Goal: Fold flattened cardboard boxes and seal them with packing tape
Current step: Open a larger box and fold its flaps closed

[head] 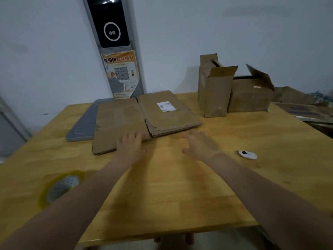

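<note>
Fingers of left hand [130, 147] lie straight on flattened cardboard [122, 116]; right hand [200, 145] fingers spread, empty

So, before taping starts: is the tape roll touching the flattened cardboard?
Apart. The head view shows bare table between the tape roll and the flattened cardboard.

Before you: light wooden table [162, 186]. Far left on it, flat grey rectangular panel [81, 127]. To your right, small white oval gadget [247, 154] with black dot. Against pale wall [45, 51], tall grey upright unit [111, 24] with black screen; orange QR-code poster [121, 74] stuck below screen.
</note>
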A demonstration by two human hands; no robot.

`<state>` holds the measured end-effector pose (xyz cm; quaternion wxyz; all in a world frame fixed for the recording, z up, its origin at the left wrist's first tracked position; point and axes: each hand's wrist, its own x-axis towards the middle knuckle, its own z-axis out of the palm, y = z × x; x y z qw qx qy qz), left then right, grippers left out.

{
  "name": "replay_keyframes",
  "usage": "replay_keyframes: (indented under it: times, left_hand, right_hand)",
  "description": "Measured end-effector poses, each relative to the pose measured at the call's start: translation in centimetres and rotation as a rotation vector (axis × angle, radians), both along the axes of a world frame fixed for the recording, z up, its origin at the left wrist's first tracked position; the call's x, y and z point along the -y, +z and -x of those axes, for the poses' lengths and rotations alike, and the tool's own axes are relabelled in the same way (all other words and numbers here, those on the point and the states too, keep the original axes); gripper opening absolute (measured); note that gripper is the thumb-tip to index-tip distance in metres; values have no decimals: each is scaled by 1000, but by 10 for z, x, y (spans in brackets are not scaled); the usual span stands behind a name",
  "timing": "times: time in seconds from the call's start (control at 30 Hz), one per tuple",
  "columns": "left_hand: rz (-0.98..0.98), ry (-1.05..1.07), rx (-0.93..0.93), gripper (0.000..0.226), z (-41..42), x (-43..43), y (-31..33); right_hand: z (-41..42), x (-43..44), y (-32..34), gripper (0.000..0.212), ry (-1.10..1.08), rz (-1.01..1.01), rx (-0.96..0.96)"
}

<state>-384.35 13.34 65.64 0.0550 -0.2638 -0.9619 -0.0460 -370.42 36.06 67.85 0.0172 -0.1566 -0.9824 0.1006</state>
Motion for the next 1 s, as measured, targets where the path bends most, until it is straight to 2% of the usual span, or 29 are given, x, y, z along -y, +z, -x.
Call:
replay_keyframes:
  times: [0.13,0.23,0.33,0.47,0.57,0.73,0.8,0.9,1.0]
  left_hand:
    - [-24,62,39,66,44,13,-2]
    - [-62,81,115,78,71,19,-1]
    - [-24,48,175,93,88,23,-3]
    - [8,-21,155,94,96,28,1]
    - [36,-64,76,89,98,34,8]
    - [52,-90,118,81,97,38,21]
    - [117,-127,27,67,94,37,30]
    - [163,-182,-254,44,89,37,46]
    - [94,-172,-252,22,83,43,66]
  right_hand:
    - [47,11,1,62,28,10,-22]
    - [77,16,-2,61,66,11,-35]
    - [98,20,-5,63,105,-6,-33]
    - [117,25,-14,63,99,-40,-18]
    - [123,27,-14,56,117,-85,-32]
    - [124,28,-10,53,99,-142,-12]
    - [122,28,-10,54,99,-129,-8]
    - [117,28,-6,56,94,-105,-3]
    - [108,30,-2,54,86,-50,14]
